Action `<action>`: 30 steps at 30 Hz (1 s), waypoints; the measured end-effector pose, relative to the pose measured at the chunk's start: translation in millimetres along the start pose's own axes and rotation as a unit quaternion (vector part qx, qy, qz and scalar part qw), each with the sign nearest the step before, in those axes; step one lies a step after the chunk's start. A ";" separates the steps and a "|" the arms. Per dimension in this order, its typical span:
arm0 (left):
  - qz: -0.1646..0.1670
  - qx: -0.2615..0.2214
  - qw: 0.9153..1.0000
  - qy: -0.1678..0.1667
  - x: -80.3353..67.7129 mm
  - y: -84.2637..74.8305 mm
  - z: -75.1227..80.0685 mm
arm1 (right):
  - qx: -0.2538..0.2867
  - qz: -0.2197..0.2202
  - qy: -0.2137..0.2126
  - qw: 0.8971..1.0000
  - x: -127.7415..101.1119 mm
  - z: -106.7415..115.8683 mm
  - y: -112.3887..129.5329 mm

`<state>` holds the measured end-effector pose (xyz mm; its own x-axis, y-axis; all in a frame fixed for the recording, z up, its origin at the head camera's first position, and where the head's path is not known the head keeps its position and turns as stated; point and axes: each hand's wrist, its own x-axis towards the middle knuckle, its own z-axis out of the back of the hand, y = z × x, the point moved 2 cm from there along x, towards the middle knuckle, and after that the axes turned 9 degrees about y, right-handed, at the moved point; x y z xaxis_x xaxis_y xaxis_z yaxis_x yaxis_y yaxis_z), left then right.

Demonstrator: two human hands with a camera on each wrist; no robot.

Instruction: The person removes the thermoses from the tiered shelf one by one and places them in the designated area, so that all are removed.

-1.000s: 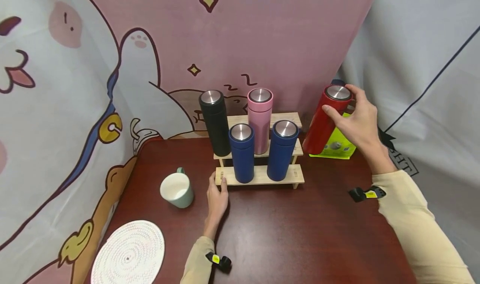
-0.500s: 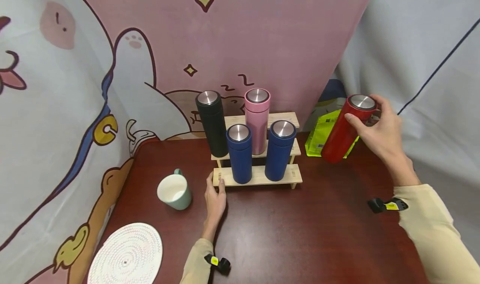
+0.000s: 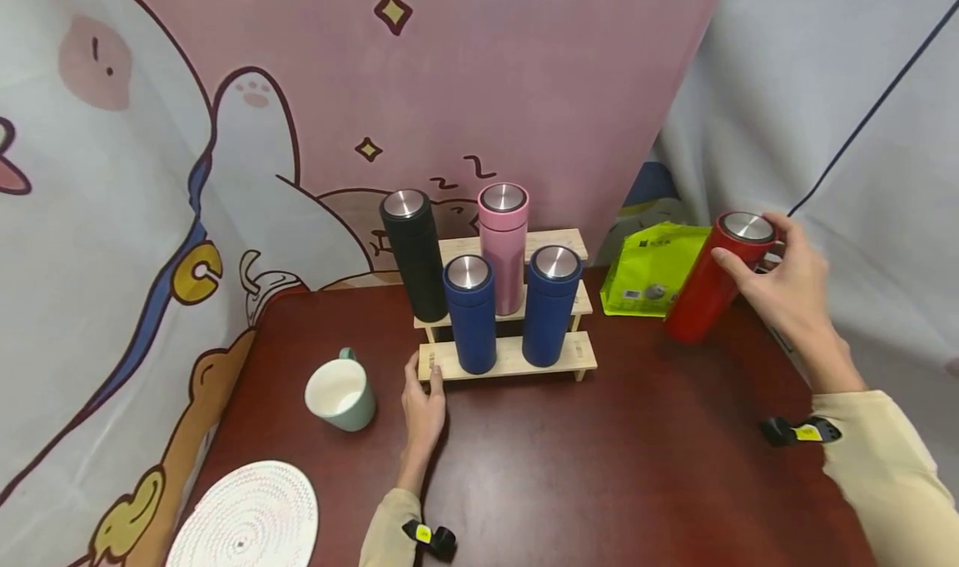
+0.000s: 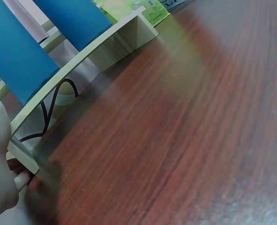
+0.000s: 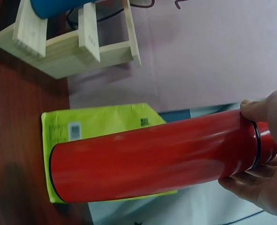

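Gripping the red flask (image 3: pixel 708 288) near its steel cap, the right hand (image 3: pixel 787 288) has its fingers and thumb curled round the upper part, clamped on it. The flask leans, its top toward the right edge of the desk (image 3: pixel 599 467) and its base low over the wood near the back right corner, just in front of a green pouch (image 3: pixel 648 267); whether the base touches the desk cannot be told. From the right wrist view the flask (image 5: pixel 147 159) lies across the frame with the pouch (image 5: pixel 96 124) behind it and the fingers (image 5: pixel 258 110) wrapped at the cap end.

At the back middle of the desk stands a stepped wooden rack (image 3: pixel 509 355). Two blue flasks (image 3: pixel 470 313) stand on its lowest step, a black flask (image 3: pixel 414 255) and a pink flask (image 3: pixel 503 246) on the step behind. The left hand (image 3: pixel 423 405) rests flat on the desk, its straight fingertips touching the left end of the lowest step, holding nothing; the left wrist view shows that end of the rack (image 4: pixel 23 157) against the hand (image 4: pixel 0 159).

A pale green mug (image 3: pixel 340 394) stands just left of that hand, and a white woven coaster (image 3: pixel 243 517) lies at the front left corner.
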<state>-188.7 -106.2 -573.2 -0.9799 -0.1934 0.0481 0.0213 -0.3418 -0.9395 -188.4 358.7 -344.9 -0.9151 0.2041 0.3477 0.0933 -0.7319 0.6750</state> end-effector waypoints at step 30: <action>0.003 0.005 1.000 -0.002 -1.9 -2.9 2.9 | -0.023 -0.117 -0.020 0.993 -25.3 23.1 -77.6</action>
<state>-186.3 -107.5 -569.6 -0.9789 -0.1997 0.0444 0.0288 -0.3491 -0.9367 -163.5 425.4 -391.0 -0.8931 0.3971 0.2115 -0.1386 -0.6901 0.7103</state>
